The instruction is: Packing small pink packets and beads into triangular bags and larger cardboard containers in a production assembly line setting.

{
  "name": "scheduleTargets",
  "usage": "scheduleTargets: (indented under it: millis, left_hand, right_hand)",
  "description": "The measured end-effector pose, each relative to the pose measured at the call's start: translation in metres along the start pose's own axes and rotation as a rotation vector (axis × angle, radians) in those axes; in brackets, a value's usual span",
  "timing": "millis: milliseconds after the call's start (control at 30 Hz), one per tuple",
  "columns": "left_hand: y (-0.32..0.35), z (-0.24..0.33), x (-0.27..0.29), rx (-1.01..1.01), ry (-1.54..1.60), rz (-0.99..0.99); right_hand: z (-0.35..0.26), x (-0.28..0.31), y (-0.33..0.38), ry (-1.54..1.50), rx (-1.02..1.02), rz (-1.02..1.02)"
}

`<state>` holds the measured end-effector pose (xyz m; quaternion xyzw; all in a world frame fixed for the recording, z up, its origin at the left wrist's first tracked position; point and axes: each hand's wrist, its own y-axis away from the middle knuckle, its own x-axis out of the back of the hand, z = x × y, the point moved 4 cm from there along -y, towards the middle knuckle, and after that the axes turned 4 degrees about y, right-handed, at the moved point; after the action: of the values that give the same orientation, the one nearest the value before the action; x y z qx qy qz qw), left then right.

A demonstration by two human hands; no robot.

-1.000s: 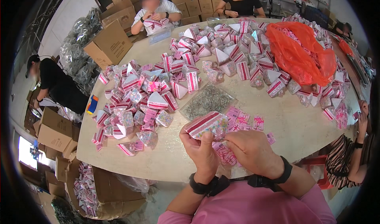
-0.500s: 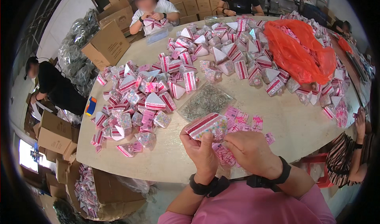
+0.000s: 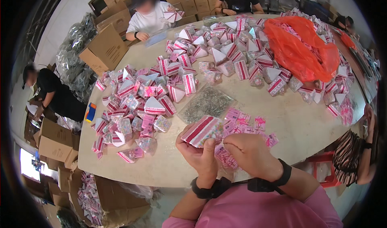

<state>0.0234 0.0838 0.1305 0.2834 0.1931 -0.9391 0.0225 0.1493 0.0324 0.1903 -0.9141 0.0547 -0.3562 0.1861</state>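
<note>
At table edge, striped packet (image 3: pixel 200 130) (both hands)

Both hands raised close together, fingers curled shut. Left hand (image 3: pixel 200 154) at nine o'clock of right hand (image 3: pixel 250 154), thumb up. Forearms entering from six o'clock, a black band on each wrist.
</note>
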Motion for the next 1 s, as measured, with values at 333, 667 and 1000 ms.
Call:
scheduleTargets:
  millis: [333, 667, 1000]
  left_hand:
    - [0.001, 0.005, -0.001, -0.060, -0.113, -0.041]
    - [0.000, 0.004, 0.002, -0.015, -0.084, -0.039]
    - [0.006, 0.005, 0.003, 0.028, -0.114, -0.050]
  right_hand:
    - [0.013, -0.008, 0.000, -0.065, -0.119, -0.032]
    - [0.017, -0.007, -0.004, -0.277, -0.306, -0.081]
    - [0.004, 0.004, -0.007, -0.149, -0.127, 0.074]
